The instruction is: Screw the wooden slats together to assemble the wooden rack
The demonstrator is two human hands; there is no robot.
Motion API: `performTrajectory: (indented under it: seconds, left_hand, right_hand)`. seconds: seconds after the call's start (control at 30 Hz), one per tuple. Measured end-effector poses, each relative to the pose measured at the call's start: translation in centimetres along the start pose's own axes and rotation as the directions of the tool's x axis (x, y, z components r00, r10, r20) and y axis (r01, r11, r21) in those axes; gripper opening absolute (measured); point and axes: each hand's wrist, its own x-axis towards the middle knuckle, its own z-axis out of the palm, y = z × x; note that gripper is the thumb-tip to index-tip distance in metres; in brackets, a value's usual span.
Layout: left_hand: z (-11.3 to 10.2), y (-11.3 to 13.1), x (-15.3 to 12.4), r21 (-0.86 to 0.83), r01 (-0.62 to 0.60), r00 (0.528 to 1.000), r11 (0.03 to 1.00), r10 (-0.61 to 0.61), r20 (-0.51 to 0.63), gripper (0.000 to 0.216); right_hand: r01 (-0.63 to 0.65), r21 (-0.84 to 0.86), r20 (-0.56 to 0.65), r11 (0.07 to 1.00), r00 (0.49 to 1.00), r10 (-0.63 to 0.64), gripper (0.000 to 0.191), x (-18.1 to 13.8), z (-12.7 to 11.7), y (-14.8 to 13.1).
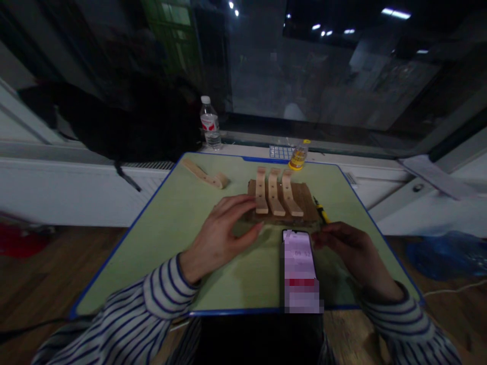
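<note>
My left hand (222,233) reaches to the left edge of a brown wooden board (310,203), fingers stretched and thumb apart, the fingertips at the board or just beside it. Three pale curved wooden hooks (274,192) with dark holes lie side by side on the board. To the right, my right hand (350,248) has its fingertips pressed together next to the upper right edge of a lit phone (300,258); anything pinched there is too small to make out. A yellow-and-black screwdriver-like tool (321,210) lies just beyond these fingers, right of the board.
Another curved wooden piece (205,175) lies at the table's far left. Beyond the blue-edged green table (152,248), a water bottle (210,124) stands on the sill. A yellow-capped bottle (299,155) stands at the far edge. A black bag (125,116) rests by the window.
</note>
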Motion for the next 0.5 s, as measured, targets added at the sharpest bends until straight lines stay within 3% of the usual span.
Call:
performTrajectory:
  seconds: [0.1, 0.23, 0.37, 0.5]
  left_hand:
    - [1.1, -0.2, 0.9, -0.035, -0.080, 0.995, 0.996, 0.082, 0.060, 0.043]
    - [2.0, -1.3, 1.3, -0.045, -0.107, 0.986, 0.993, 0.112, 0.127, 0.025]
    - [1.4, -1.5, 1.3, -0.053, -0.078, 0.986, 0.996, 0.085, 0.144, 0.019]
    - [0.3, -0.8, 2.4, -0.116, 0.037, 0.990, 0.993, -0.020, 0.140, 0.021]
  right_hand:
    - [0.037, -0.001, -0.032, 0.999, 0.999, -0.037, 0.010, 0.6, -0.8, -0.2]
    - [0.085, -0.007, -0.073, 0.996, 0.994, -0.086, 0.013, 1.9, -1.2, -0.7]
    - [0.094, -0.027, -0.089, 0.995, 0.991, -0.096, 0.018, 3.4, -1.4, -1.4]
    - [0.108, -0.090, -0.122, 0.990, 0.985, -0.119, 0.019, 5.3, -1.2, -2.6]
